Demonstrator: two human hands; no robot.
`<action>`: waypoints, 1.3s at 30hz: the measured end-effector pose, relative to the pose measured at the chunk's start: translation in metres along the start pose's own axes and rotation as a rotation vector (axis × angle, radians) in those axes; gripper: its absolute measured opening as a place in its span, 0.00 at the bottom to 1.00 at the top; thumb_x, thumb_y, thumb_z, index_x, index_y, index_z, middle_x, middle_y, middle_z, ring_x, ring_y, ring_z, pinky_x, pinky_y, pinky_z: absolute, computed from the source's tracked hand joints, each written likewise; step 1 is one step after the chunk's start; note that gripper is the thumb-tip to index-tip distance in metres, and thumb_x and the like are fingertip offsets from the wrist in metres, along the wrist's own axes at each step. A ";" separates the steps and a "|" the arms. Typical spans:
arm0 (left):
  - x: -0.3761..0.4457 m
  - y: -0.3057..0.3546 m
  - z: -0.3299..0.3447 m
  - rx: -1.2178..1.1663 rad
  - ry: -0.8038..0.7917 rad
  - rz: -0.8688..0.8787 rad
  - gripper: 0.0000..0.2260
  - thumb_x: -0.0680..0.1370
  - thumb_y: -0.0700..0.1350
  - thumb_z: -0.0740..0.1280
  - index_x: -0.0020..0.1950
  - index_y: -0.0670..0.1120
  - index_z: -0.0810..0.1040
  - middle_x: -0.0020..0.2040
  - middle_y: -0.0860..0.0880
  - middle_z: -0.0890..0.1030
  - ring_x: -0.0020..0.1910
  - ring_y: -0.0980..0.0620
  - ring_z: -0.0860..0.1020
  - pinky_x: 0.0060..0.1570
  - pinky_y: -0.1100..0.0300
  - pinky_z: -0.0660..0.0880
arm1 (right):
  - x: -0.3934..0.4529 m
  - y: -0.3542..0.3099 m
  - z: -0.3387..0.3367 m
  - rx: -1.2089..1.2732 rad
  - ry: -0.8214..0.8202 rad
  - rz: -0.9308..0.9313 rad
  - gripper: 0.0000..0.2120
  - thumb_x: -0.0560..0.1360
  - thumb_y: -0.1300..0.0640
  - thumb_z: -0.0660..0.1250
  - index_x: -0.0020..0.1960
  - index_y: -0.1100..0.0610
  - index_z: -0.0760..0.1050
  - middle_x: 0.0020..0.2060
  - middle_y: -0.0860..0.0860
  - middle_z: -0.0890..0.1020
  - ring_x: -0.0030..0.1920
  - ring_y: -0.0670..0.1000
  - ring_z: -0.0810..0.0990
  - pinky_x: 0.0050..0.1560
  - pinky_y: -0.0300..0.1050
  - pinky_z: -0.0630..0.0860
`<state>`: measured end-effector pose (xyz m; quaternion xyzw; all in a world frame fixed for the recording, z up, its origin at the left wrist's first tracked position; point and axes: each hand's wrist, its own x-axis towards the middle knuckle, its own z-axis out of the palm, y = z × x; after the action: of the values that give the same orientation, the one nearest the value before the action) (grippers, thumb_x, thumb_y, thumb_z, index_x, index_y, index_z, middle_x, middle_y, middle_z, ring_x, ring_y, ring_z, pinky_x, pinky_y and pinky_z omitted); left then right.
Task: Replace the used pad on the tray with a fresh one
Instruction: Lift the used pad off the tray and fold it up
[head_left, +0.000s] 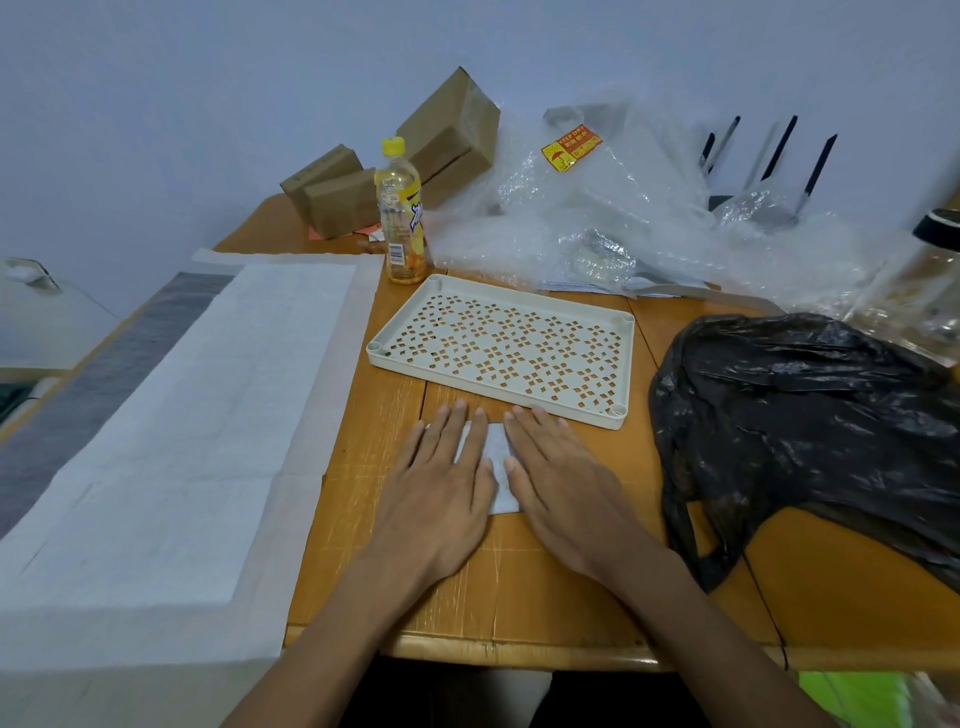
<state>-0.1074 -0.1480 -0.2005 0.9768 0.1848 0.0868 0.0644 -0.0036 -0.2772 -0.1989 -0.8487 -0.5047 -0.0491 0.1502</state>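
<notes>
A small folded white pad (496, 462) lies flat on the desk (519, 571) just in front of the tray (498, 348), its long axis running away from the person toward the tray. The left hand (441, 488) and right hand (561, 483) press it palms down, fingers (470, 431) straight, slightly spread, gripping nothing. The perforated tray is bare. A large unfolded pad (171, 441) lies left of the tray; a black bag (805, 431) right.

Soft, even, cool light, fairly dim; shadows are faint; small glints on the black plastic bag (810, 415) at right and the bubble wrap (597, 208) above; edges bend and blur, worst at far right.
</notes>
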 end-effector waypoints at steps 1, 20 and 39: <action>0.000 0.000 0.000 -0.005 0.003 0.000 0.34 0.75 0.58 0.28 0.81 0.50 0.41 0.82 0.50 0.44 0.80 0.53 0.41 0.78 0.54 0.39 | 0.000 0.000 0.001 -0.004 -0.008 0.000 0.28 0.82 0.45 0.41 0.79 0.55 0.53 0.78 0.50 0.58 0.79 0.46 0.52 0.76 0.41 0.43; -0.011 -0.041 -0.019 -0.684 0.373 -0.458 0.17 0.84 0.46 0.56 0.74 0.50 0.70 0.72 0.51 0.72 0.71 0.51 0.69 0.67 0.57 0.64 | 0.000 0.001 0.002 0.039 -0.030 0.032 0.27 0.84 0.45 0.46 0.80 0.52 0.49 0.79 0.47 0.54 0.79 0.45 0.48 0.74 0.38 0.39; -0.009 -0.032 -0.004 -0.090 -0.061 0.169 0.29 0.79 0.61 0.33 0.80 0.57 0.41 0.81 0.57 0.42 0.78 0.62 0.39 0.76 0.60 0.37 | 0.000 0.002 0.004 0.048 -0.019 0.001 0.27 0.84 0.46 0.45 0.80 0.55 0.50 0.79 0.50 0.55 0.79 0.46 0.49 0.77 0.41 0.41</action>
<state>-0.1275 -0.1216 -0.2032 0.9872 0.0955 0.0704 0.1064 -0.0025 -0.2769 -0.2029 -0.8456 -0.5067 -0.0289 0.1656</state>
